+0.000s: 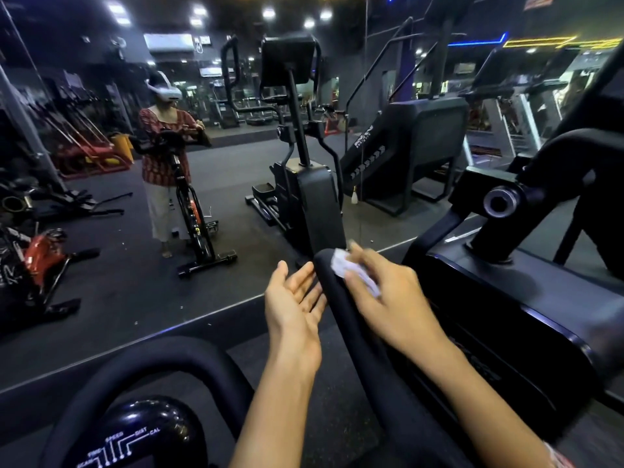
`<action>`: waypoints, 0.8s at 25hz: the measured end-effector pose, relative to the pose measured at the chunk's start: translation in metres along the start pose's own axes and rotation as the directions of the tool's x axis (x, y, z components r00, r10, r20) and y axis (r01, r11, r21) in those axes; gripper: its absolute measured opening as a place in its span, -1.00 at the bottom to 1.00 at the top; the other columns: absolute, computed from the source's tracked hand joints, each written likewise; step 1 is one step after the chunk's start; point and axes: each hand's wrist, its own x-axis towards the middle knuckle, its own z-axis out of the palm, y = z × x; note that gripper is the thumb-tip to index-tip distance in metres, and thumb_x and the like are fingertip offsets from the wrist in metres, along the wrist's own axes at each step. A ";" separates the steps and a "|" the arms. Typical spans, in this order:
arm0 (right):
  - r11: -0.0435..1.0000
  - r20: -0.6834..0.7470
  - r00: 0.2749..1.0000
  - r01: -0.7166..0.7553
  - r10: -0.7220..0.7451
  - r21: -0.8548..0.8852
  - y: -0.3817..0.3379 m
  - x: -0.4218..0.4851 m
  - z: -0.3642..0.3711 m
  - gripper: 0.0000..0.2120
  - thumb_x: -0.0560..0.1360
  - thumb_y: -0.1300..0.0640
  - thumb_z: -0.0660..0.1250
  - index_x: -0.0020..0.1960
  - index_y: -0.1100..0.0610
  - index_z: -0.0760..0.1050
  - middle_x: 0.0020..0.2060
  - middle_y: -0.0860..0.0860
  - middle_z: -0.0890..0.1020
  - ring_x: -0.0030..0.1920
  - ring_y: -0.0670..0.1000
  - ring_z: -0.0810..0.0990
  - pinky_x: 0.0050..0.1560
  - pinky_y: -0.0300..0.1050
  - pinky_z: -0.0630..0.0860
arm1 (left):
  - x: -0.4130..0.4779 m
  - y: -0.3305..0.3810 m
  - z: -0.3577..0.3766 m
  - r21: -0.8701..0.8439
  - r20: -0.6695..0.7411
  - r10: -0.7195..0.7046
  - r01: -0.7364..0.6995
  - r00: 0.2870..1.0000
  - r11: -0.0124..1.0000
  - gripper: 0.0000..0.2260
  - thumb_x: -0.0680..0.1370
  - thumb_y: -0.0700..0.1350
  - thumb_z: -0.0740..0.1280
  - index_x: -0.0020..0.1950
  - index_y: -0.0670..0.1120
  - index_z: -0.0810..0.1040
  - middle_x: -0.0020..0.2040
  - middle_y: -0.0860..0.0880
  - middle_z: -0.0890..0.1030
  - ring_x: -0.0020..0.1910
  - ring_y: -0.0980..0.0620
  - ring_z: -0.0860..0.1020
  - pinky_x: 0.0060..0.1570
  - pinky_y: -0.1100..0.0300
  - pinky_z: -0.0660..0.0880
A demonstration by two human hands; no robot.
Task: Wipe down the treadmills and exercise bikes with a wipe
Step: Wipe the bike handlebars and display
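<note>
The right hand [388,295] presses a small, crumpled white wipe [341,265] against the top end of the exercise bike's black padded handlebar [337,298], fingers curled round it. The left hand [293,309] is released, palm up, just beside the bar.

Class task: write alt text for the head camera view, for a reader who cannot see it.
A person's right hand holds a white wipe against the end of a black padded exercise-bike handlebar, while the open left hand is beside it. A wall mirror ahead reflects the gym.
</note>
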 end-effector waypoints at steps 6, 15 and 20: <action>0.971 0.204 0.960 0.216 -0.192 -0.104 0.011 -0.010 0.034 -0.57 0.57 0.19 0.08 0.34 0.38 0.41 0.38 0.20 0.41 0.45 0.09 0.27 0.45 -0.22 0.18 | -0.002 0.001 -0.001 -0.072 0.030 -0.026 0.029 0.999 0.997 -0.55 0.64 0.06 0.08 0.22 -0.28 0.51 0.22 -0.23 0.55 0.24 -0.11 0.51 0.29 0.07 0.40; 0.984 -0.005 0.985 0.175 -0.175 -0.022 0.001 0.007 0.023 -0.65 0.54 0.25 0.22 0.29 0.30 0.49 0.32 0.13 0.50 0.36 0.03 0.42 0.39 -0.27 0.26 | -0.006 -0.004 0.004 0.013 0.012 0.018 -0.018 1.000 1.000 -0.60 0.65 -0.01 0.10 0.29 -0.27 0.48 0.25 -0.17 0.54 0.27 -0.08 0.48 0.26 0.13 0.38; 0.974 0.110 0.977 0.196 -0.184 -0.111 0.017 -0.010 0.043 -0.56 0.56 0.29 0.15 0.43 0.32 0.32 0.47 0.15 0.28 0.50 0.12 0.15 0.44 -0.41 -0.04 | -0.015 -0.010 0.000 0.152 0.041 0.102 -0.108 0.994 0.982 -0.70 0.64 -0.05 0.13 0.15 -0.20 0.55 0.07 -0.06 0.62 0.10 0.03 0.57 0.00 0.26 0.50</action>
